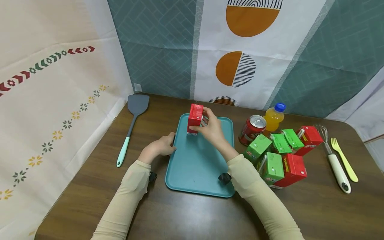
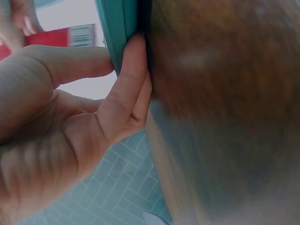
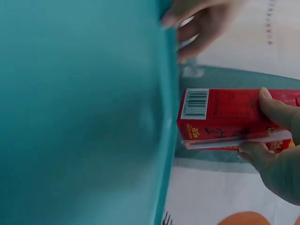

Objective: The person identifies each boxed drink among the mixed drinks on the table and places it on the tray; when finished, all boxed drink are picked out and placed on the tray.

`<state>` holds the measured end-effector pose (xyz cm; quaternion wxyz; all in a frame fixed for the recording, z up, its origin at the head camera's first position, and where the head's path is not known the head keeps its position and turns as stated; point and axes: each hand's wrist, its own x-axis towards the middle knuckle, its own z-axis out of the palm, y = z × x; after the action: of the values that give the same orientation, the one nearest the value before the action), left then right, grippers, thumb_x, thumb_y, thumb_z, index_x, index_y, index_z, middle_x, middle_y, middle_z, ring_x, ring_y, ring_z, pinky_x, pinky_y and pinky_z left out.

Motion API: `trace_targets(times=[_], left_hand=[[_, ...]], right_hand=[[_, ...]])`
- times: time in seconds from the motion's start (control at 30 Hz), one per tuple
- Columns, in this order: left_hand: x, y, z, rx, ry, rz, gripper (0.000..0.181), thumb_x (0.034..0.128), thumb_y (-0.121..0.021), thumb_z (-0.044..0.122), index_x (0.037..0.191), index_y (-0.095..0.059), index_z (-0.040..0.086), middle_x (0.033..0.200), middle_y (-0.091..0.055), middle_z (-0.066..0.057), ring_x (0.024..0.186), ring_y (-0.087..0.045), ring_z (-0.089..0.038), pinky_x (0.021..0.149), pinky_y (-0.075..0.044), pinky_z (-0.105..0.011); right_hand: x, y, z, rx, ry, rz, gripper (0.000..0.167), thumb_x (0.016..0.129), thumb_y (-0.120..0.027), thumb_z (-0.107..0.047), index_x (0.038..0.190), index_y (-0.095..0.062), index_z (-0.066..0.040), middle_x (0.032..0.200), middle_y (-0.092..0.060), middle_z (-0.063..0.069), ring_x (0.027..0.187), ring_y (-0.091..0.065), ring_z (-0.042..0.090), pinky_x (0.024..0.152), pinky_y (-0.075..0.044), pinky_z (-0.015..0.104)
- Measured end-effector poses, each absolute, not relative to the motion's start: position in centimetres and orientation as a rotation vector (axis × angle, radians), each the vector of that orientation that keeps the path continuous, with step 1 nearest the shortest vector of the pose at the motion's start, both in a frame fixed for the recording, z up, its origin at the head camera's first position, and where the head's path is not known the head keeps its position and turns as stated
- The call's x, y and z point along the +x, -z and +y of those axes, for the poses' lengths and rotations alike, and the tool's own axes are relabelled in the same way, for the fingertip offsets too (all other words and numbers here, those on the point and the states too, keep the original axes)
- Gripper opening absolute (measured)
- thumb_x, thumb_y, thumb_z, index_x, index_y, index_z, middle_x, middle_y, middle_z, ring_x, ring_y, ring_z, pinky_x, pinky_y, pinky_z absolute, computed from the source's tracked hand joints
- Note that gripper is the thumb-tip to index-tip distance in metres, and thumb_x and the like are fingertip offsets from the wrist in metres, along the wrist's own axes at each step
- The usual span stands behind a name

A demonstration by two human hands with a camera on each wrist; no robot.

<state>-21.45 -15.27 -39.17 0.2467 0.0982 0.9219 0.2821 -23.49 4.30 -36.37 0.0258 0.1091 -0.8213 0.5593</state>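
A teal rectangular tray (image 1: 195, 166) lies on the wooden table. My left hand (image 1: 162, 145) pinches its left rim, thumb inside and fingers outside, as the left wrist view shows at the tray edge (image 2: 114, 28). Above the tray's far left corner, my right hand (image 1: 212, 128) holds a red drink carton (image 1: 194, 118) upright between thumb and fingers. In the right wrist view the carton (image 3: 225, 110) shows a barcode near its base and a straw along one side. Whether its base touches the tray I cannot tell.
Right of the tray stand a red can (image 1: 253, 129), an orange juice bottle (image 1: 273, 119), several green cartons (image 1: 273, 165) and red cartons (image 1: 294, 166). A whisk (image 1: 337, 170) and yellow fork (image 1: 345, 161) lie farther right. A grey spatula (image 1: 132, 126) lies left; patterned cloth hangs behind.
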Motion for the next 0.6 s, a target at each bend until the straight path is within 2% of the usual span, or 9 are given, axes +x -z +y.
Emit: trace_targets(times=[0.33, 0.6], left_hand=[[-21.6, 39.1, -15.1, 0.263, -0.749, 2.509, 0.059, 0.0936, -0.052, 0.009, 0.140, -0.020, -0.008, 0.123, -0.049, -0.023, 0.096, -0.053, -0.028, 0.083, -0.044, -0.040], [-21.6, 38.9, -14.8, 0.248, -0.700, 2.522, 0.061, 0.0942, -0.051, 0.009, 0.142, -0.018, -0.008, 0.133, -0.044, -0.025, 0.103, -0.051, -0.028, 0.088, -0.043, -0.041]], right_hand=[[-26.7, 37.9, 2.8, 0.374, -1.559, -2.686, 0.078, 0.081, -0.073, -0.016, 0.143, -0.028, -0.002, 0.135, -0.046, 0.016, 0.123, -0.046, 0.030, 0.098, -0.040, 0.037], [-28.2, 38.7, 1.9, 0.395, -1.572, -2.670, 0.081, 0.083, -0.071, -0.021, 0.147, -0.023, -0.008, 0.142, -0.042, 0.012, 0.126, -0.043, 0.026, 0.097, -0.042, 0.035]])
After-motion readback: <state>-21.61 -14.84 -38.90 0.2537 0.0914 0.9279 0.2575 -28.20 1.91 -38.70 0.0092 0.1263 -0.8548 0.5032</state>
